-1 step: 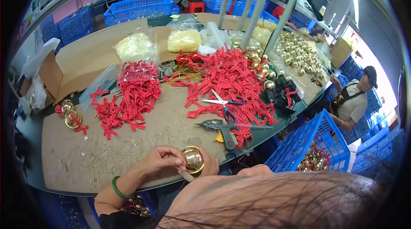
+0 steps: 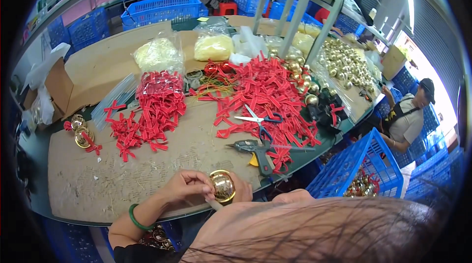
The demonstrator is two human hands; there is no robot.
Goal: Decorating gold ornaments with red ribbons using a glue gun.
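A shiny gold ball ornament [image 2: 222,185] with a bright gold rim is held low over the table's near edge. My right hand [image 2: 242,187] curls round its right side. At the ball's left, my left hand [image 2: 189,184] has thumb and fingertips pinched together; what they hold, if anything, is too small to make out. A green bangle [image 2: 139,217] circles my left wrist. Just below the ball shows a pale strip [image 2: 213,203], partly hidden by my head. Beyond my right hand lie a grey glue gun [image 2: 255,151] and open scissors [image 2: 260,119].
Red ribbon bows [image 2: 268,91] form a large heap, with another bow pile [image 2: 160,110] to its left. Two finished-looking gold ornaments [image 2: 83,136] lie far left. A blue crate [image 2: 361,164] of ornaments stands at right, near a co-worker [image 2: 408,115]. Gold balls [image 2: 346,63] cover the back right.
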